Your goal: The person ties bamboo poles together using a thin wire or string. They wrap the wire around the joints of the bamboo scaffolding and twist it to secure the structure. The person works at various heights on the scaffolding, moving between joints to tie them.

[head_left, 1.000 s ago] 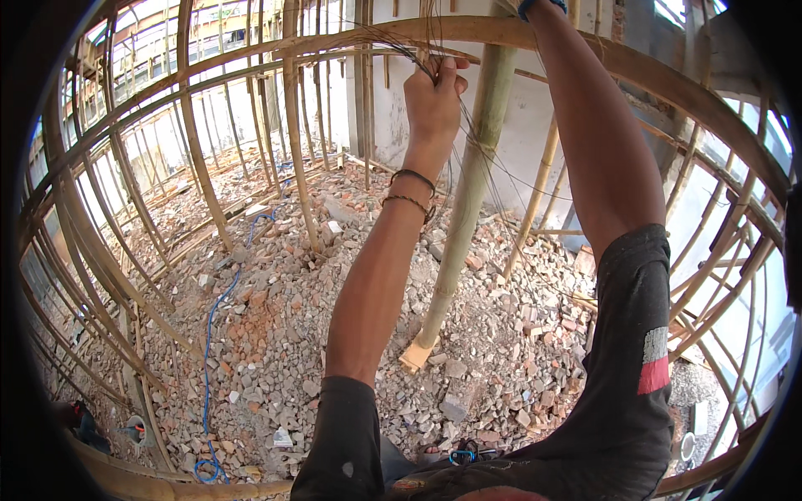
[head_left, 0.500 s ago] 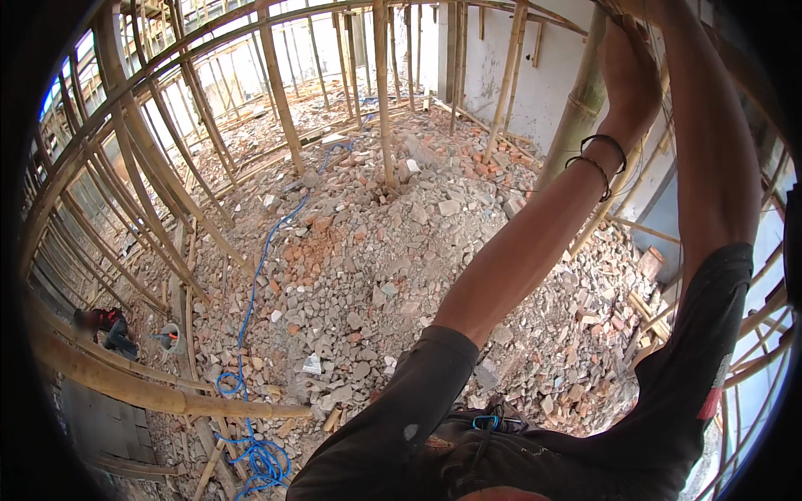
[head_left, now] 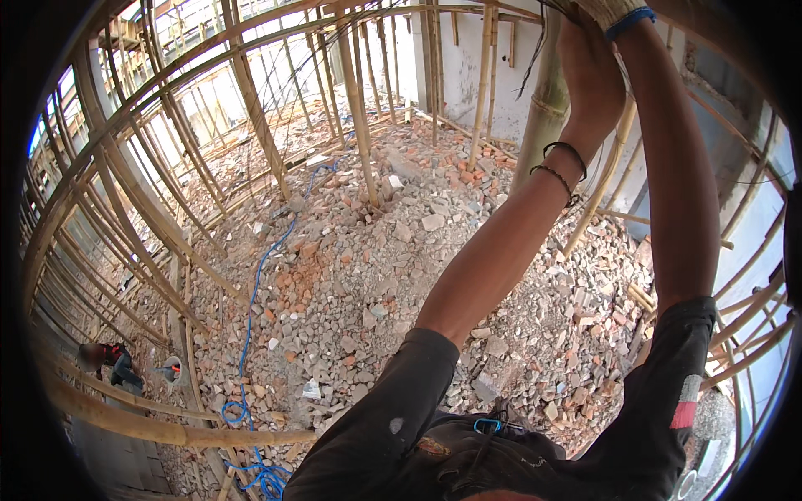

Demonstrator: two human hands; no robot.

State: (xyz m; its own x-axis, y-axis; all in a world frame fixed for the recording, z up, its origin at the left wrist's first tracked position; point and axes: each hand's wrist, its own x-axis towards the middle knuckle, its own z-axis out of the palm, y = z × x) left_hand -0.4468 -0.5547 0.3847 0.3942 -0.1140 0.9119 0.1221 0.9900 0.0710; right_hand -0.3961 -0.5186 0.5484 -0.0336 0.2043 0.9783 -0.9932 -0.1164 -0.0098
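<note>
Both my arms reach up to the top edge, beside a thick upright bamboo pole (head_left: pixel 547 104). My left hand (head_left: pixel 591 79) is bare, with two dark bands (head_left: pixel 558 171) on its wrist; its fingers are mostly hidden near the top. Against it, my right hand (head_left: pixel 616 12) wears a cream knitted glove with a blue cuff, and its fingers lie beyond the picture. A bundle of thin dark wires (head_left: pixel 533 58) hangs just left of my left hand. Whether either hand grips the wires or the pole is not visible.
Broken brick and concrete rubble (head_left: pixel 334 292) spreads below. Thin bamboo poles (head_left: pixel 357 125) stand all around, and a bamboo rail (head_left: pixel 192 434) crosses the lower left. A blue hose (head_left: pixel 251 334) runs over the rubble. Another person (head_left: pixel 117 363) is far below left, near a bucket (head_left: pixel 171 369).
My arms and the view have shifted, and both hands now appear farther left. The gloved right hand and the dark wires have come into view at the top.
</note>
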